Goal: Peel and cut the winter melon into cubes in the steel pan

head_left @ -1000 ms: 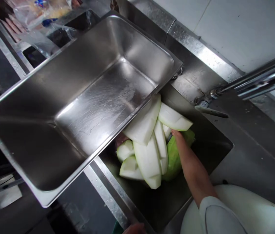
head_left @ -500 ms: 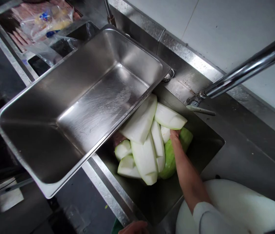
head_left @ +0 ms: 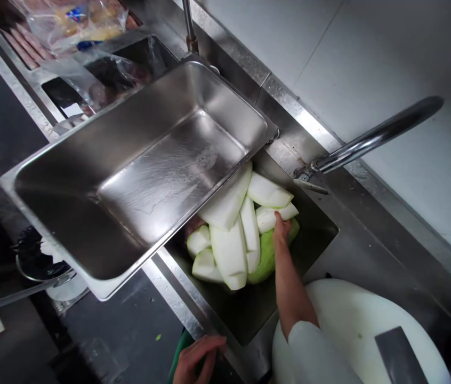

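Note:
My right hand reaches into the sink with its thumb on a pale melon piece, closed on it; the other fingers are mostly hidden. Peeled wedges of what looks like winter melon lie heaped around it, and a larger bright green piece sits under my wrist. My left hand is at the near left edge of the sink, holding nothing, its fingers loosely bent and apart. A deep steel pan rests tilted across the sink, covering part of the pile.
The sink has a chrome faucet at its back right. A round white cutting board with a dark flat blade stands at the right. Plastic bags and pink packs fill the basins at far left.
The pale piece at my right hand has risen into fuller view, with my hand now more visible on it. My left hand has come further into view. The whole view has shifted slightly.

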### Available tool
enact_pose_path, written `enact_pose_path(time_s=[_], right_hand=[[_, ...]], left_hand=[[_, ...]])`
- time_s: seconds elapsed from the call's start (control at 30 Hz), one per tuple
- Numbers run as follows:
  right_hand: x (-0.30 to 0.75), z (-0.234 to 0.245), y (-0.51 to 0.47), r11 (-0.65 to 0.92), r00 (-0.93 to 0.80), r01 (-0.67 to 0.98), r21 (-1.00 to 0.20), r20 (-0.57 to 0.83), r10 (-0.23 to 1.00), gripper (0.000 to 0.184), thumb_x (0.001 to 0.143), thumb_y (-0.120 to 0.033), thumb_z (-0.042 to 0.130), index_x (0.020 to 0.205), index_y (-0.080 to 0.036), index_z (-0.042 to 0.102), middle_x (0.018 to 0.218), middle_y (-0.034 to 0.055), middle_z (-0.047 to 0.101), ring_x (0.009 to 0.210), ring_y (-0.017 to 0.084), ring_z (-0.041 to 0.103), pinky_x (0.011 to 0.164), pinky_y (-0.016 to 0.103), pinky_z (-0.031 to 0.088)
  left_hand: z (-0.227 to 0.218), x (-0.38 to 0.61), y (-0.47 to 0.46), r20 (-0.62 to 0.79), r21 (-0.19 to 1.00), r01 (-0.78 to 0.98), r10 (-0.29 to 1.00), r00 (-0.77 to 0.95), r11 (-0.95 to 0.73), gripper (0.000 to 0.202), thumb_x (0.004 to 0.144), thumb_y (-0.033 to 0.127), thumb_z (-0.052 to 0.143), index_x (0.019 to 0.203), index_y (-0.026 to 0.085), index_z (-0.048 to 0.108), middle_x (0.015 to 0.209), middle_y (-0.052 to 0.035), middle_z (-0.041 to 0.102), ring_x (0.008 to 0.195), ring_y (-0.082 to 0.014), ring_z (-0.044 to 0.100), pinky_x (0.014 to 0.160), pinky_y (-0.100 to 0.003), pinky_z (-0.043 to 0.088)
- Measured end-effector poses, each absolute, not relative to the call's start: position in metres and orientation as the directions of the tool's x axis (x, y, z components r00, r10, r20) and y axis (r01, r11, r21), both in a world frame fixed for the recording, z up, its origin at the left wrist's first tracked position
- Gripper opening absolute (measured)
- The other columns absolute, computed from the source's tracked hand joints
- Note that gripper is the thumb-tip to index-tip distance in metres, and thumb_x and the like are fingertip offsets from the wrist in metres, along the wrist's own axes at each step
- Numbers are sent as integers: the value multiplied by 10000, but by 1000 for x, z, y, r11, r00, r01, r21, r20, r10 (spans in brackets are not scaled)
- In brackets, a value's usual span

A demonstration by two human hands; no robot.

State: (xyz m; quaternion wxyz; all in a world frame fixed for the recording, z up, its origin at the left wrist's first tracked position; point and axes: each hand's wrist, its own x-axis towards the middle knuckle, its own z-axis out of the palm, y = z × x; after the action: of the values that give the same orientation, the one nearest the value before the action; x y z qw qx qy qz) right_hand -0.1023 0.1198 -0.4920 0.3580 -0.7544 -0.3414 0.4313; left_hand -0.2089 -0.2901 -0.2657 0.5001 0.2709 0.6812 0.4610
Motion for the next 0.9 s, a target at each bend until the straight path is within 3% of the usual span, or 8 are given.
enact_pose_path(time_s=[0.17,0.27,0.43,0.5,0.63,0.77,0.9], right_hand=[[-88,-431,97,-427,529,312,-849,-217,820,600,790,-436,716,1246,-66,592,1268,223,715,1174,325,694,943,401,619],[-70,-374,64,-333,564,387,-860,-66,823,641,788,-401,751,1334,-146,532,1375,183,675,1280,338,642,997,403,607],[-50,-271,12,-199,521,554,-809,149,841,716,808,-533,742,1366,-150,507,1447,200,619,1306,378,620,1093,475,567],[-43,-234,-3,-223,558,519,-825,130,819,742,836,-558,698,1417,-160,466,1493,193,583,1343,371,593,1101,486,565],[-14,-182,-49,-228,600,261,-938,-28,799,691,882,-585,612,1450,-223,458,1524,142,567,1367,359,581,1035,509,604],[37,-172,-132,-315,585,-12,-949,-262,767,639,855,-598,613,1402,-278,533,1466,104,629,1296,342,645,887,449,667],[96,-191,-230,-395,596,-46,-917,-343,726,564,843,-642,584,1321,-344,604,1271,78,739,1253,313,681,837,411,683]], left_hand=[[-244,-215,-281,-415,908,-123,827,-380,399,331,1033,475,509,1069,370,820,814,-30,780,700,-199,727,691,-295,621],[-237,-219,-275,-389,919,-100,831,-398,382,317,1028,461,513,1041,377,818,844,-17,790,712,-204,729,701,-309,624],[-242,-234,-240,-315,945,-58,849,-424,321,334,986,481,589,1040,234,807,1032,-90,785,942,-231,722,898,-351,601],[-247,-238,-217,-309,951,-128,826,-472,283,418,906,526,693,1177,214,755,1240,-133,725,1088,-263,681,918,-366,596],[-240,-225,-186,-383,906,-336,836,-393,257,907,731,539,858,1508,277,470,1576,-162,438,1202,-282,625,816,-323,615],[-218,-194,-199,-279,938,-318,842,-462,137,926,743,542,854,1497,284,381,1502,-134,476,1108,-223,660,894,-322,608],[-214,-157,-227,-285,954,-233,814,-507,189,708,774,579,802,1298,213,499,1222,-105,643,1043,-223,668,887,-320,592]])
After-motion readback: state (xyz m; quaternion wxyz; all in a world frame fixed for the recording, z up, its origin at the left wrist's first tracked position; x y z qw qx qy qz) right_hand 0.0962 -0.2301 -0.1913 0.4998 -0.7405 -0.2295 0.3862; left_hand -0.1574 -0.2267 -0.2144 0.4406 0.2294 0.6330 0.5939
